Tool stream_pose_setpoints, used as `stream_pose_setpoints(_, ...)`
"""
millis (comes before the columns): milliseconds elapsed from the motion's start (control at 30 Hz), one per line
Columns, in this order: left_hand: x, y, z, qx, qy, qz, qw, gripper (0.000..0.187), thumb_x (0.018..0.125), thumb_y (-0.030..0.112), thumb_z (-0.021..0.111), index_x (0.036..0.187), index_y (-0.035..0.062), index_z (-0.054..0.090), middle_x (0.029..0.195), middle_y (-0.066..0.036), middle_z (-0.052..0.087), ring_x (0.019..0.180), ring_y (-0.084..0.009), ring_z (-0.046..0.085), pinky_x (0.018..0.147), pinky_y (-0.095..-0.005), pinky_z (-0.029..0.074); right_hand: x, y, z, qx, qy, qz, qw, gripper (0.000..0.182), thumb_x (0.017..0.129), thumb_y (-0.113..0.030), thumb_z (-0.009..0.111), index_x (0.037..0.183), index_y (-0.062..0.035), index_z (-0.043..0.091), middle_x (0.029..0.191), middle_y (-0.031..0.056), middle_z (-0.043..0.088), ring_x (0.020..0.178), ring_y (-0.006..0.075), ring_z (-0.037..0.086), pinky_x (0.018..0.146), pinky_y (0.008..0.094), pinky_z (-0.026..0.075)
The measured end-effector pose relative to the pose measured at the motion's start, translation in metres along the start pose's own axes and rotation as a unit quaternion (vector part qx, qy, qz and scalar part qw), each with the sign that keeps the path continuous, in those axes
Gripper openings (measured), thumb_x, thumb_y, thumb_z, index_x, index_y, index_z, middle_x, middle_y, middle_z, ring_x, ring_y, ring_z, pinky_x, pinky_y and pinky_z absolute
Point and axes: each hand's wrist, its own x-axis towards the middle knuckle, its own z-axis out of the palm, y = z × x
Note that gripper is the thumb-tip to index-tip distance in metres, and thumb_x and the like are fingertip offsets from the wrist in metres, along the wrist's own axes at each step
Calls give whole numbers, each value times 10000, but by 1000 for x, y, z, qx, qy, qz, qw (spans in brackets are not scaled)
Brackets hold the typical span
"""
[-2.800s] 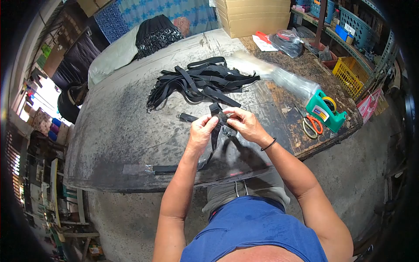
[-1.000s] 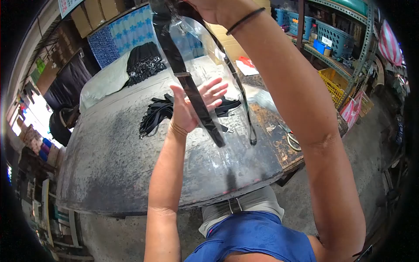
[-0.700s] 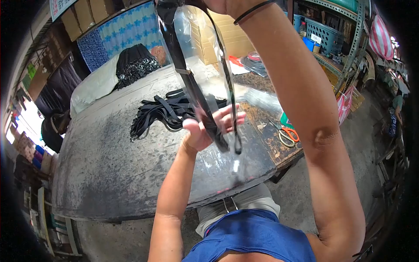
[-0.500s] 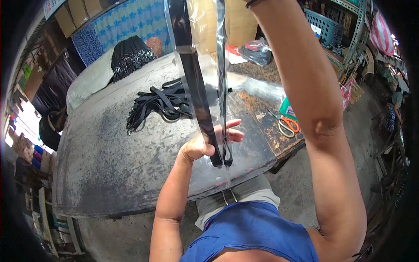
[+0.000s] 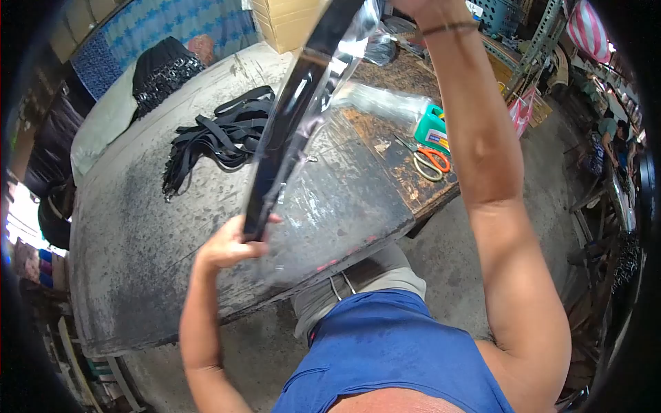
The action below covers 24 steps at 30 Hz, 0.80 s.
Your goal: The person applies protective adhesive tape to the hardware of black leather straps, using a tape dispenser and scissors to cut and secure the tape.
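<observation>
A long black strap [image 5: 292,113] inside a clear plastic sleeve slants across the view, its upper end running out at the top edge. My left hand [image 5: 231,246] is closed on the lower end, thumb across the front and fingers mostly behind. Part of my right hand [image 5: 421,7] shows at the top edge, near the upper part of the sleeve; its fingers are out of sight. Behind the sleeve, a pile of black straps [image 5: 224,134] lies on the worn grey table [image 5: 172,255].
Orange-handled scissors [image 5: 432,164] and a green container [image 5: 432,127] lie at the table's right, near clear plastic sleeves [image 5: 389,100]. A bundle of black straps [image 5: 165,76] rests at the back left beside a pale sack [image 5: 103,131]. A cardboard box [image 5: 282,24] stands behind.
My left hand has moved left and closed round the strap's lower end. The sleeve has gone from nearly upright to slanting down left. The view has shifted somewhat.
</observation>
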Motion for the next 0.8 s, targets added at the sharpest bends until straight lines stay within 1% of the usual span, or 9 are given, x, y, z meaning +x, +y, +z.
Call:
stream_pose_setpoints(100,-35,21,-23,88,96,-109,986,463,705,34,673,1162,49,597,777,39,519,707,-69,490,630,-244,420,-47,18,-30,25,-6,61,998,97,912,-89,548,847,-28,586,740,59,587,708,162,604,589,282,484)
stream_pose_setpoints(200,-57,-6,-45,224,146,-128,955,426,693,34,639,1117,40,596,811,-31,618,745,-167,594,676,-306,469,-101,73,-83,24,138,109,984,366,893,-118,620,1224,2,522,735,-5,518,584,108,496,648,327,516)
stream_pose_setpoints(267,-67,-13,-46,438,167,-168,867,430,669,46,610,1099,46,593,935,-131,671,884,-319,639,774,-391,491,-150,106,-101,17,171,180,968,495,901,-97,612,1342,-5,406,756,0,503,597,104,496,667,343,520)
stream_pose_setpoints(367,-74,-45,-39,494,206,-113,837,425,657,64,602,1082,67,599,1001,-185,651,984,-390,596,843,-447,470,-215,152,-121,-27,198,278,940,582,887,-73,622,1394,-15,344,804,22,507,619,103,512,668,338,514)
stream_pose_setpoints(500,-74,-78,-25,531,190,-152,812,497,667,84,646,1156,103,557,1060,-139,629,1071,-329,575,908,-422,439,-274,191,-151,-88,226,303,922,562,851,-39,596,1380,-60,405,884,47,549,717,115,579,658,285,497)
stream_pose_setpoints(533,-71,-78,-25,520,147,-211,814,638,667,152,699,1276,121,510,1138,-140,589,1154,-322,525,966,-425,399,-283,190,-154,-96,225,325,914,558,862,-19,570,1392,-65,402,925,47,553,766,127,586,703,289,503)
stream_pose_setpoints(633,-75,-73,-14,529,147,-178,817,828,645,259,767,1393,125,436,1254,-165,528,1239,-339,459,1013,-449,359,-298,188,-162,-154,223,350,897,574,872,-2,546,1419,-79,387,994,45,567,846,140,596,759,288,508)
stream_pose_setpoints(667,-76,-76,-15,516,126,-178,829,994,620,397,814,1460,124,359,1397,-186,425,1335,-364,359,1080,-485,288,-300,186,-163,-206,223,349,887,593,872,-4,548,1433,-88,375,1022,44,578,879,140,599,768,284,506)
stream_pose_setpoints(800,-58,-71,10,506,204,-88,833,905,701,473,771,1428,86,396,1474,-207,355,1379,-396,302,1130,-499,233,-301,183,-166,-260,230,298,889,557,900,-17,505,1436,-96,377,1115,84,622,932,149,615,827,280,483)
